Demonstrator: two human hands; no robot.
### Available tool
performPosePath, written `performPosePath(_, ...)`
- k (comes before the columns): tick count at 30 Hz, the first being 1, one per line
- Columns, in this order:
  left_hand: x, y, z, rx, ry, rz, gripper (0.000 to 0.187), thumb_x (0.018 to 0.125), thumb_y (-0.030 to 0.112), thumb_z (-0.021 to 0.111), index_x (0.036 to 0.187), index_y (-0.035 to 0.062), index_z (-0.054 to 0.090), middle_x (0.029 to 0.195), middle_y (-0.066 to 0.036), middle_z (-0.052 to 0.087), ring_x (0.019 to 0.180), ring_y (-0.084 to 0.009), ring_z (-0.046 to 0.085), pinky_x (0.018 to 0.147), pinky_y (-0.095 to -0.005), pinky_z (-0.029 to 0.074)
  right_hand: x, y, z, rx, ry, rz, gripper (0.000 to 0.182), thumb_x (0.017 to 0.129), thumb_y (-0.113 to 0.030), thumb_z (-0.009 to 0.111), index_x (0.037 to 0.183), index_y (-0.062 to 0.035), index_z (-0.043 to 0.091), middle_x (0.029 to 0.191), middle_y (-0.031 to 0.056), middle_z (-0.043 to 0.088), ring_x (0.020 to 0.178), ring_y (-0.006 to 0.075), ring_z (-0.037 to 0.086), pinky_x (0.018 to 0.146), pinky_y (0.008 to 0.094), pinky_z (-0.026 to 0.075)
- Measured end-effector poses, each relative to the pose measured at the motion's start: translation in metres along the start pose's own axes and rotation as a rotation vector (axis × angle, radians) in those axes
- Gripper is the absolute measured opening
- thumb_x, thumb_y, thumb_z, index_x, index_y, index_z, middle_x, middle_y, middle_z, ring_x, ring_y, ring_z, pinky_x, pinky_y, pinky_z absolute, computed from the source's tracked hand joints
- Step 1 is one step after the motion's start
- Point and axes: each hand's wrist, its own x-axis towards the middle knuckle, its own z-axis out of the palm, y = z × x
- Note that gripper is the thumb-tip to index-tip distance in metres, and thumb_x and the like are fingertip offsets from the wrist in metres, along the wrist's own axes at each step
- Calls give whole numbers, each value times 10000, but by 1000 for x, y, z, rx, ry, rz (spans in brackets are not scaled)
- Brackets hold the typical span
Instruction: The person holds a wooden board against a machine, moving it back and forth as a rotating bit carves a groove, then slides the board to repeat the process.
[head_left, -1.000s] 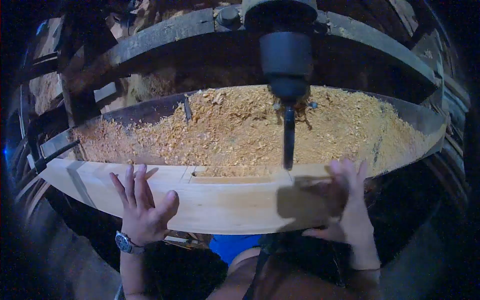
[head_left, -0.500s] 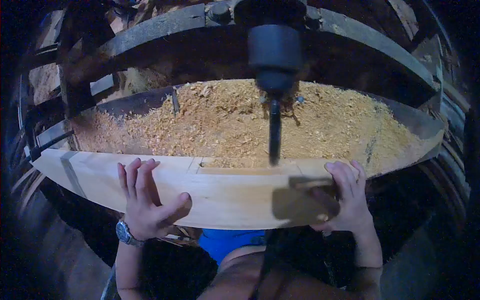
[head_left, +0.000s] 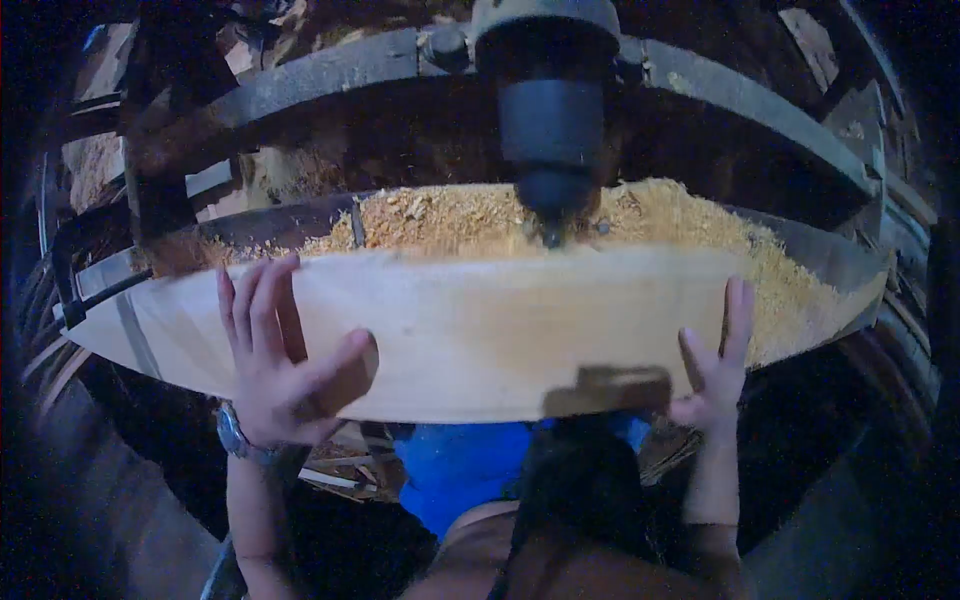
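Observation:
A pale wooden board (head_left: 460, 340) lies across the front of the work table, its far edge blurred and its slot no longer visible. My left hand (head_left: 290, 350), with a watch on its wrist, grips the board's left part, fingers over the face and thumb apart. At the right end my right hand (head_left: 720, 365) holds the board, thumb and fingers around its edge. Above the board's far edge stands a dark drill chuck (head_left: 553, 130); its bit is mostly hidden behind the board.
Wood shavings (head_left: 430, 215) are heaped on the table behind the board. A curved metal bar (head_left: 750, 100) crosses behind the chuck. A dark rod (head_left: 115, 290) reaches the table's left end. Blue cloth (head_left: 465, 465) shows below the board.
The board's far edge has shifted away from me or tilted up, hiding the slot and the bit's lower part. Both hands have moved with it, the fingers of my right hand now pointing up.

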Motion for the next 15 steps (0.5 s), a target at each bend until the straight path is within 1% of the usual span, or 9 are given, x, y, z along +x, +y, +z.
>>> performPosePath(1,6,-3,-2,0,14,17,661,803,767,397,1192,326,698,1452,-273,409,1323,-474,399,1152,-676,86,13,2,-5,-12,-53,-1,773,709,-527,795,1360,-212,523,1579,330,182,1468,550,125,1153,691,145)
performPosePath(3,6,-6,0,-28,14,36,635,791,737,441,1188,317,703,1453,-274,409,1323,-469,401,1153,-675,82,42,-9,-23,-34,-143,-3,749,702,-446,822,1349,-209,530,1585,337,151,1473,553,104,1155,697,127)
performPosePath(4,6,-8,-2,-40,7,48,622,785,722,464,1186,312,706,1453,-274,408,1324,-466,401,1153,-675,80,55,-20,-33,-142,-259,-1,786,647,-454,851,1324,-199,546,1589,335,138,1474,553,93,1163,688,105)
performPosePath(6,11,1,-11,-10,-37,5,551,815,635,516,1226,303,671,1458,-277,396,1320,-469,401,1150,-673,91,75,-45,-50,-361,-496,13,860,537,-468,911,1275,-178,579,1597,331,112,1475,553,73,1181,670,61)
performPosePath(7,17,6,-14,6,-52,-12,521,829,591,543,1246,299,654,1461,-278,390,1319,-471,401,1149,-672,96,94,-48,-48,-300,-472,-45,1047,388,-377,951,1333,-203,535,1573,312,160,1459,536,133,1177,697,27)
performPosePath(10,23,13,-10,74,-57,-48,457,855,421,630,1293,291,599,1442,-283,392,1302,-478,408,1141,-663,131,120,-44,-49,-209,-571,-147,1106,365,-390,940,1366,-222,499,1507,286,273,1404,497,260,1163,687,102)
performPosePath(11,23,16,-8,105,-58,-66,457,861,357,661,1306,290,581,1431,-285,395,1294,-480,411,1137,-660,145,119,-34,-49,-147,-548,-200,1140,342,-400,932,1378,-243,482,1438,259,348,1318,454,368,1099,645,228)
performPosePath(14,30,27,-11,11,-24,-65,542,794,183,757,1293,282,569,1375,-282,424,1263,-480,426,1122,-651,180,113,-15,-48,-83,-463,-327,1144,325,-418,913,1362,-248,463,1412,258,375,1282,442,405,1025,591,291)
performPosePath(15,34,30,-10,10,-6,-55,554,787,186,770,1292,289,569,1366,-281,426,1253,-482,429,1117,-655,188,112,-10,-50,-84,-463,-329,1100,346,-423,910,1345,-252,482,1413,264,382,1281,437,407,1023,583,295)
